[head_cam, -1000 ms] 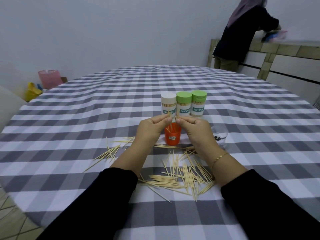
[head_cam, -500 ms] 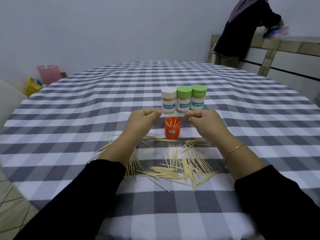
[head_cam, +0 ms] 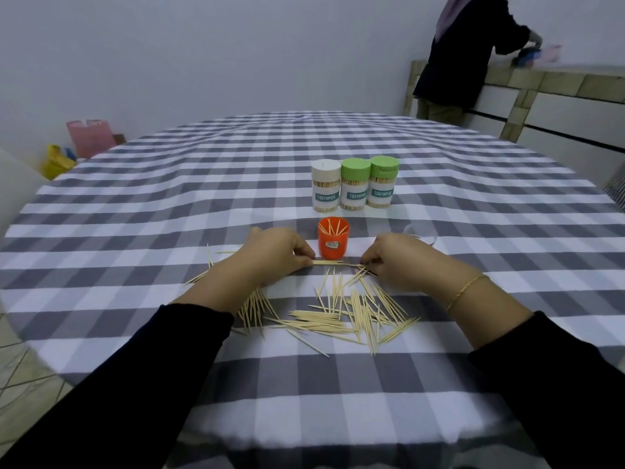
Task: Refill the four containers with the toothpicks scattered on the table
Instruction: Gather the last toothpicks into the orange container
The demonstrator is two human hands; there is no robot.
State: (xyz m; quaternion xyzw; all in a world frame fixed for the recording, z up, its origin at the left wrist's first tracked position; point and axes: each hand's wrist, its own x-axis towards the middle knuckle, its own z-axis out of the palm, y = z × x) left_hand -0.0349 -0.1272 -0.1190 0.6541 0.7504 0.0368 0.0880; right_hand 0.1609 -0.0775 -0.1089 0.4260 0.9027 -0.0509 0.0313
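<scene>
Pale wooden toothpicks [head_cam: 341, 316] lie scattered at lower centre on the checked tablecloth [head_cam: 135, 231]. Left hand [head_cam: 274, 253] and right hand [head_cam: 402, 262] pinch opposite ends of a small bundle [head_cam: 333, 263] below the open orange container [head_cam: 333, 242]. Above stand three capped containers: one white-lidded [head_cam: 325, 186], two green-lidded [head_cam: 368, 182].

"TOOTHPICK" is printed on the three lidded containers' [head_cam: 353, 187] teal labels.
</scene>
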